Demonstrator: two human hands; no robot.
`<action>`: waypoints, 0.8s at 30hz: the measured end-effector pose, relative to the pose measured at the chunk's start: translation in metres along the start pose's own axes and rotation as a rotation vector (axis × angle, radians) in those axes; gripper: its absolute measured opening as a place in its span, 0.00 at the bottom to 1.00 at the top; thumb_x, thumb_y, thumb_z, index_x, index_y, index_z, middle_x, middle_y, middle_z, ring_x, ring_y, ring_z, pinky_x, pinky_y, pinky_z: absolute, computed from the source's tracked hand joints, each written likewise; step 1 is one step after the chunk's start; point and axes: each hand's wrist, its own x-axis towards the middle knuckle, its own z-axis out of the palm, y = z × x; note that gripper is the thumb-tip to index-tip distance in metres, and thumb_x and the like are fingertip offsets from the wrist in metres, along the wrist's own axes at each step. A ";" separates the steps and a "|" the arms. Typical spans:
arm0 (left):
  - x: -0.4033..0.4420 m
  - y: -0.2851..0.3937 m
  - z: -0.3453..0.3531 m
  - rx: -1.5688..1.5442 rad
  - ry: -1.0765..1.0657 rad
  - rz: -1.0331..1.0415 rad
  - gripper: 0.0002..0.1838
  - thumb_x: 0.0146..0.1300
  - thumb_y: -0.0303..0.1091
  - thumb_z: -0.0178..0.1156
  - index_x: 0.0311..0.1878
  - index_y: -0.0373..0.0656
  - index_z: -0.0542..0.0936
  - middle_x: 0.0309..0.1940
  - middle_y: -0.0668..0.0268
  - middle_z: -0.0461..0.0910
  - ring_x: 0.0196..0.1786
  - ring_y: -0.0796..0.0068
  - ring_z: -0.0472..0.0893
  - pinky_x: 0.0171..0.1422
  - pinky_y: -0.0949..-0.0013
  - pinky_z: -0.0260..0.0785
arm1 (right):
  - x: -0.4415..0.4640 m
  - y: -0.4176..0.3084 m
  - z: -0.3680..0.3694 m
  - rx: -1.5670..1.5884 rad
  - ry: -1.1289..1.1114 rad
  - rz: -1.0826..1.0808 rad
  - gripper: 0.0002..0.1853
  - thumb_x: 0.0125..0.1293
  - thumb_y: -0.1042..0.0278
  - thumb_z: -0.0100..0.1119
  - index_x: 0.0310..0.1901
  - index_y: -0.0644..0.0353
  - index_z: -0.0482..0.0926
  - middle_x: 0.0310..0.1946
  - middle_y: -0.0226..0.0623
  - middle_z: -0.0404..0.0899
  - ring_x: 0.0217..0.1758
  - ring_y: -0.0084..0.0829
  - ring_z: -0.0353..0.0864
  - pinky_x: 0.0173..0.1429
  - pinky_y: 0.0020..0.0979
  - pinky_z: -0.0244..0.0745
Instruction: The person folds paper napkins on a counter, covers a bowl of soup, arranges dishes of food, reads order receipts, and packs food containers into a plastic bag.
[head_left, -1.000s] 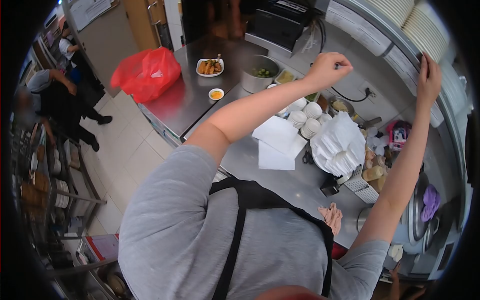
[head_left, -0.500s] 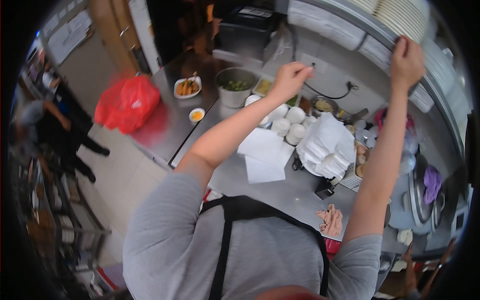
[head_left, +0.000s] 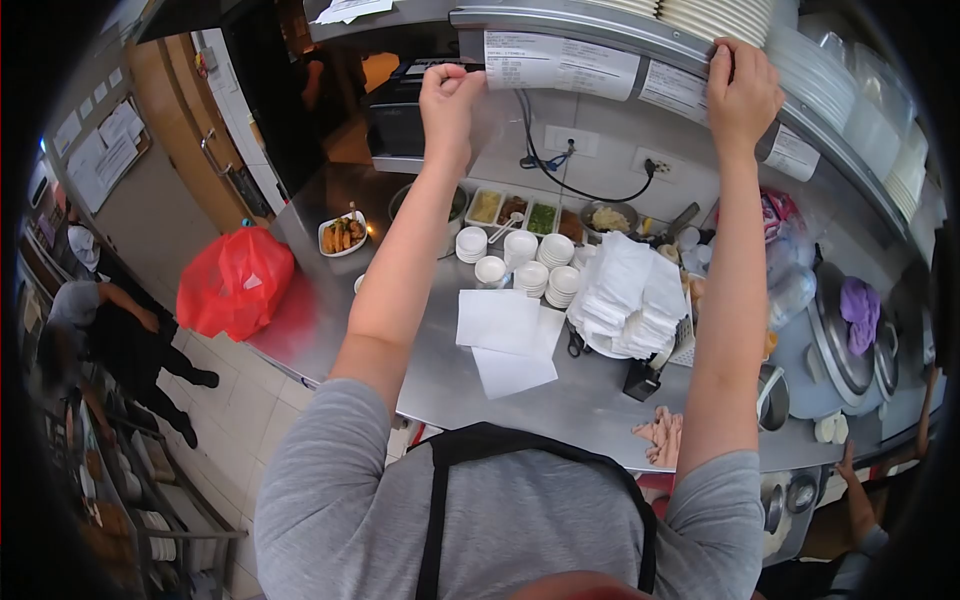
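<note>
Along the front of the overhead shelf runs a metal rail (head_left: 590, 28) with printed paper slips hanging from it. My left hand (head_left: 449, 110) is raised to the left edge of the long slip (head_left: 560, 66), thumb and fingers pinched together. Whether the paper is between them, I cannot tell. My right hand (head_left: 743, 95) is curled over the rail further right, its fingertips on the metal, beside a second slip (head_left: 674, 90). The thumb of that hand is hidden. A third slip (head_left: 793, 153) hangs beyond it.
Below are stacked white bowls (head_left: 520, 248), blank paper sheets (head_left: 508, 335), piled white cloths (head_left: 625, 295) and topping containers (head_left: 542, 217). A red plastic bag (head_left: 237, 282) sits at left, a printer (head_left: 395, 115) behind. Plates (head_left: 715, 22) stand on the shelf. Other people (head_left: 125, 330) are at left and lower right.
My left hand has risen from above the counter to the left edge of the long slip. My right hand remains at the rail. The whole view has shifted.
</note>
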 end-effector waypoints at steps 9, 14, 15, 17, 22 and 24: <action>-0.018 0.005 -0.015 -0.042 -0.071 -0.091 0.11 0.55 0.22 0.57 0.36 0.44 0.65 0.32 0.58 0.79 0.35 0.72 0.79 0.46 0.68 0.70 | -0.001 -0.002 -0.001 0.006 -0.002 0.011 0.08 0.62 0.59 0.49 0.37 0.45 0.78 0.35 0.24 0.77 0.43 0.31 0.75 0.45 0.36 0.64; -0.024 0.000 -0.018 -0.041 -0.083 -0.075 0.13 0.54 0.21 0.59 0.34 0.44 0.64 0.33 0.58 0.79 0.37 0.70 0.80 0.51 0.66 0.71 | -0.001 0.000 0.000 -0.009 -0.005 0.013 0.08 0.62 0.58 0.49 0.37 0.45 0.77 0.35 0.23 0.77 0.43 0.31 0.75 0.45 0.36 0.64; -0.025 0.000 -0.018 -0.040 -0.082 -0.076 0.13 0.54 0.21 0.59 0.34 0.44 0.64 0.33 0.58 0.79 0.37 0.70 0.80 0.51 0.66 0.71 | -0.002 0.000 0.000 -0.013 -0.006 0.009 0.08 0.62 0.58 0.49 0.37 0.45 0.78 0.35 0.23 0.77 0.43 0.31 0.75 0.45 0.36 0.64; -0.027 0.000 -0.018 -0.046 -0.081 -0.078 0.13 0.54 0.20 0.59 0.34 0.44 0.64 0.32 0.57 0.79 0.37 0.69 0.80 0.51 0.65 0.72 | -0.001 0.000 0.001 -0.016 -0.008 0.006 0.08 0.62 0.58 0.49 0.37 0.45 0.78 0.35 0.23 0.77 0.43 0.31 0.75 0.44 0.36 0.64; -0.028 -0.002 -0.021 -0.032 -0.081 -0.076 0.13 0.54 0.20 0.59 0.33 0.44 0.64 0.32 0.57 0.80 0.36 0.68 0.81 0.49 0.65 0.73 | -0.001 0.000 0.000 -0.005 0.005 -0.007 0.08 0.61 0.59 0.49 0.36 0.46 0.78 0.34 0.23 0.77 0.42 0.31 0.75 0.44 0.36 0.64; -0.028 -0.002 -0.021 -0.024 -0.079 -0.078 0.13 0.54 0.20 0.59 0.33 0.44 0.64 0.31 0.57 0.80 0.36 0.67 0.81 0.49 0.66 0.73 | -0.001 0.001 0.000 -0.007 -0.001 -0.005 0.08 0.61 0.59 0.49 0.36 0.46 0.78 0.34 0.23 0.77 0.42 0.31 0.75 0.44 0.36 0.64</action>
